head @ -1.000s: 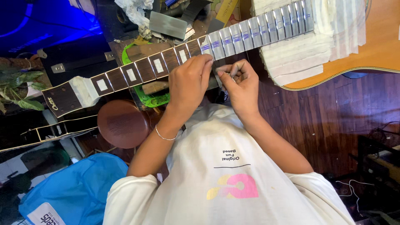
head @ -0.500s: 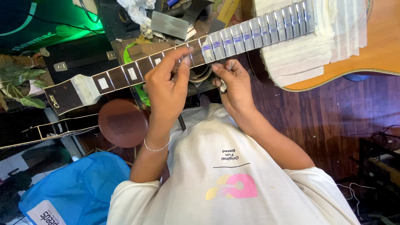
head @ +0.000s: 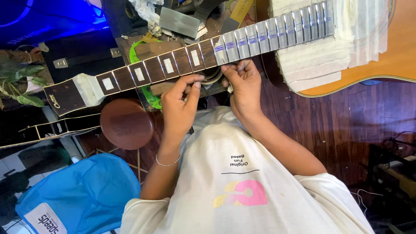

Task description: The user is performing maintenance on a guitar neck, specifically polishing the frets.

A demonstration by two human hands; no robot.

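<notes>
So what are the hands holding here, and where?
Both hands, left hand and right hand, pinch a roll of tape by its rim, below the guitar neck.

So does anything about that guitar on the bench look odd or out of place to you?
Yes: the acoustic guitar's dark neck carries no strings that I can make out. The frets near the body are covered in pale strips of tape, and layered white paper masks the orange body. Both hands, left hand and right hand, sit by the neck's edge.
</notes>
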